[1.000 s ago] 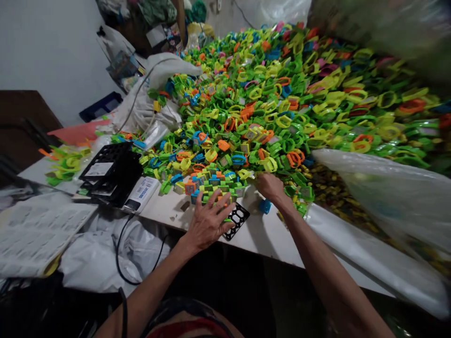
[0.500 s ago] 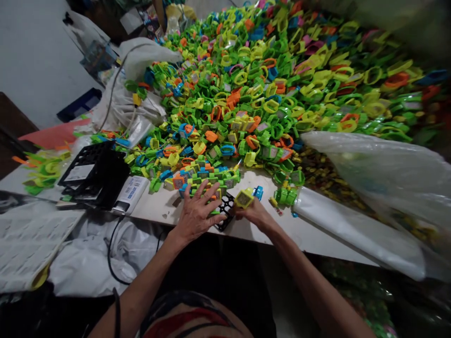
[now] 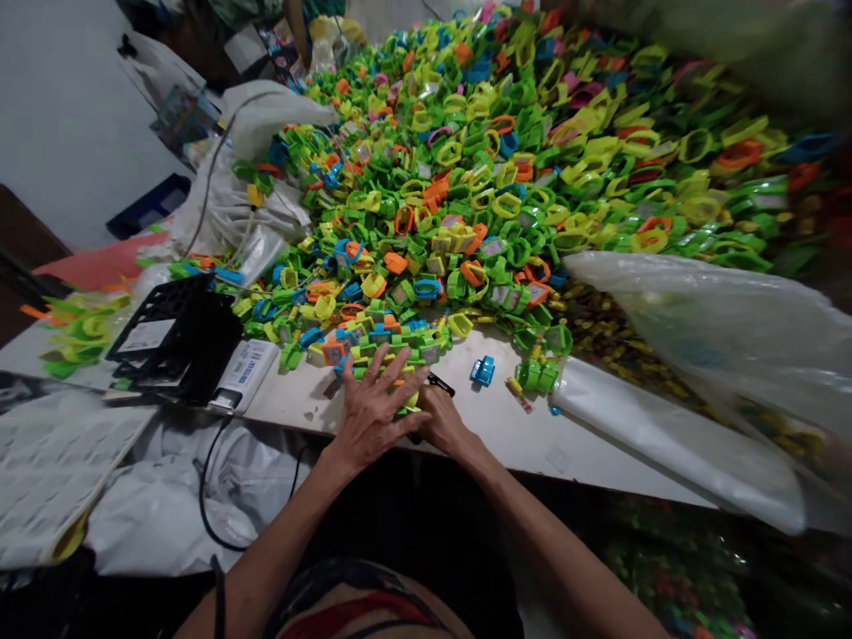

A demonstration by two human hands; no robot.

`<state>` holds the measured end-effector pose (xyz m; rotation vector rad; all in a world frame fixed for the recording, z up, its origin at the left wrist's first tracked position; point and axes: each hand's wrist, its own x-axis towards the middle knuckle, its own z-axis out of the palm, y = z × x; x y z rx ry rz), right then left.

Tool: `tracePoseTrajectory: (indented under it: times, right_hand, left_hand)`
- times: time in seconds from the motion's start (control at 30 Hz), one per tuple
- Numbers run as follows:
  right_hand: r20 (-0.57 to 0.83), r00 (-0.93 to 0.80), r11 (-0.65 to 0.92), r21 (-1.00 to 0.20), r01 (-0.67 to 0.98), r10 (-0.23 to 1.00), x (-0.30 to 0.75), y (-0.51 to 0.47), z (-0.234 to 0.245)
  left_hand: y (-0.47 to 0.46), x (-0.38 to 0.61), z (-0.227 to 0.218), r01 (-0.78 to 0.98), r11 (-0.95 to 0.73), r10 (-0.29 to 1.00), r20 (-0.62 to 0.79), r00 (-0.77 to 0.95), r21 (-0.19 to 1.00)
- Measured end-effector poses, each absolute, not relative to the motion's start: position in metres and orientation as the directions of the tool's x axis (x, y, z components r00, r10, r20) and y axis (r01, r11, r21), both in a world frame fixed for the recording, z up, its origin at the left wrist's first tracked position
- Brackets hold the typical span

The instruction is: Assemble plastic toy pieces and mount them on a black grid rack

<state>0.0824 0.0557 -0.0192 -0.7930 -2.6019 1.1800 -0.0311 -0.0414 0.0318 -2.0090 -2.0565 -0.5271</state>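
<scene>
My left hand (image 3: pixel 373 401) lies with fingers spread over rows of toy watches (image 3: pixel 390 342) packed side by side on a black perforated tray. Only the tray's right edge (image 3: pixel 439 383) shows; the hands and watches cover the rest. Close beside the left thumb, my right hand (image 3: pixel 439 417) is closed at the tray's right end, on a yellow toy watch (image 3: pixel 416 395). Its fingertips are partly hidden. A blue toy watch (image 3: pixel 483 371) stands on the white table to the right of that hand.
A huge heap of colourful toy watches (image 3: pixel 459 177) covers the table behind. Stacked black trays (image 3: pixel 177 337) and a white box (image 3: pixel 246 377) with a cable are at left. Green toy watches (image 3: pixel 538 374) and clear plastic sheeting (image 3: pixel 666 435) lie at right. The table's front edge is near my wrists.
My right hand has moved left with the yellow toy watch, down to the tray beside my left hand. The blue toy watch now shows in full. My left hand has hardly moved.
</scene>
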Motion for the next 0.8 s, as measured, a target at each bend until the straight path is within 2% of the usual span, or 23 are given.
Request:
tracePoseTrajectory:
  times: [0.03, 0.13, 0.17, 0.2, 0.27, 0.33, 0.37, 0.43, 0.5, 0.57, 0.63, 0.7, 0.73, 0.8]
  right_hand:
    - [-0.074, -0.850, 0.565, -0.717, 0.408, 0.521, 0.084, 0.059, -0.015]
    - [-0.166, -0.906, 0.519, -0.773, 0.365, 0.390, 0.090, 0.088, 0.003]
    - [-0.177, -0.908, 0.525, -0.766, 0.370, 0.380, 0.091, 0.103, 0.010]
    - [-0.161, -0.884, 0.564, -0.716, 0.410, 0.439, 0.090, 0.119, 0.016]
    - [-0.041, -0.786, 0.676, -0.485, 0.555, 0.617, 0.080, 0.147, 0.026]
    - [0.030, -0.757, 0.736, -0.267, 0.623, 0.652, 0.063, 0.167, 0.031]
    - [0.029, -0.769, 0.756, -0.209, 0.620, 0.639, 0.055, 0.174, 0.031]
    - [0.012, -0.792, 0.780, -0.179, 0.599, 0.611, 0.046, 0.180, 0.029]
    - [0.046, -0.771, 0.763, -0.192, 0.617, 0.635, 0.052, 0.180, 0.025]
    - [0.131, -0.708, 0.711, -0.284, 0.644, 0.694, 0.070, 0.173, 0.020]
    - [0.150, -0.630, 0.602, -0.523, 0.603, 0.762, 0.091, 0.158, 0.014]
    - [0.010, -0.621, 0.378, -0.801, 0.464, 0.784, 0.107, 0.135, 0.005]
    - [-0.083, -0.645, 0.230, -0.894, 0.386, 0.760, 0.111, 0.122, 0.000]
    - [-0.206, -0.692, -0.030, -0.966, 0.257, 0.692, 0.110, 0.096, -0.011]
  left_hand:
    - [-0.040, -0.030, 0.032, 0.994, 0.016, 0.908, 0.414, -0.058, 0.104]
    - [-0.038, -0.031, 0.032, 0.993, 0.018, 0.901, 0.429, -0.068, 0.119]
    - [-0.039, -0.032, 0.031, 0.993, 0.005, 0.900, 0.433, -0.057, 0.119]
    - [-0.040, -0.033, 0.031, 0.993, -0.007, 0.898, 0.438, -0.044, 0.115]
    - [-0.042, -0.036, 0.030, 0.995, -0.018, 0.891, 0.453, -0.029, 0.099]
    - [-0.045, -0.037, 0.030, 0.997, -0.013, 0.887, 0.461, -0.024, 0.078]
    - [-0.045, -0.037, 0.030, 0.998, -0.011, 0.886, 0.463, -0.021, 0.066]
    - [-0.046, -0.037, 0.029, 0.999, -0.012, 0.888, 0.460, -0.009, 0.044]
    - [-0.045, -0.037, 0.028, 0.999, -0.013, 0.892, 0.453, -0.003, 0.032]
    - [-0.044, -0.037, 0.027, 0.999, -0.008, 0.896, 0.444, -0.008, 0.033]
    - [-0.043, -0.038, 0.027, 0.999, -0.013, 0.900, 0.435, -0.007, 0.041]
    - [-0.043, -0.038, 0.028, 0.998, -0.024, 0.909, 0.418, -0.002, 0.057]
    - [-0.044, -0.038, 0.028, 0.997, -0.030, 0.913, 0.409, 0.000, 0.066]
    - [-0.045, -0.038, 0.030, 0.996, -0.032, 0.918, 0.396, -0.002, 0.080]
